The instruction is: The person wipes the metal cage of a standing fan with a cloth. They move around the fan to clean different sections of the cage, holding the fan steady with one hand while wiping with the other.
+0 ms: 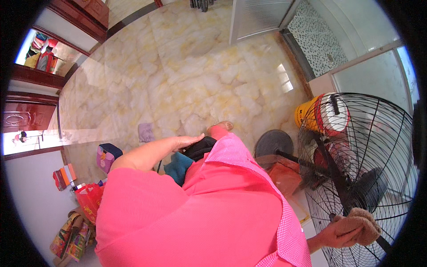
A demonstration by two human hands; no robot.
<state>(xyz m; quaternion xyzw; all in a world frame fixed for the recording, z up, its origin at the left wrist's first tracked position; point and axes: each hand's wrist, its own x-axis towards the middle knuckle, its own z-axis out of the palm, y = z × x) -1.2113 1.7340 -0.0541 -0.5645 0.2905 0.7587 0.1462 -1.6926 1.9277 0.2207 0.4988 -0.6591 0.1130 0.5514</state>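
My right hand (340, 233) grips a folded brown cloth (362, 227) at the lower right, against the wire cage of a large black pedestal fan (370, 133). The round base (274, 144) of the fan rests on the floor. My left hand (190, 142) lies beside a black item (201, 148) at my lap, with its fingers partly hidden; whether it grips the item I cannot tell. Next to that is a teal cloth-like item (178, 167). A pink shirt covers my body.
A yellow bucket (305, 115) with a white and red top stands behind the fan. A purple cloth (145, 132) lies on the marble-patterned floor. To the left are a patterned bag (106, 158), a red bag (89, 200) and folded cardboard (63, 238). A glazed door (257, 20) stands ajar.
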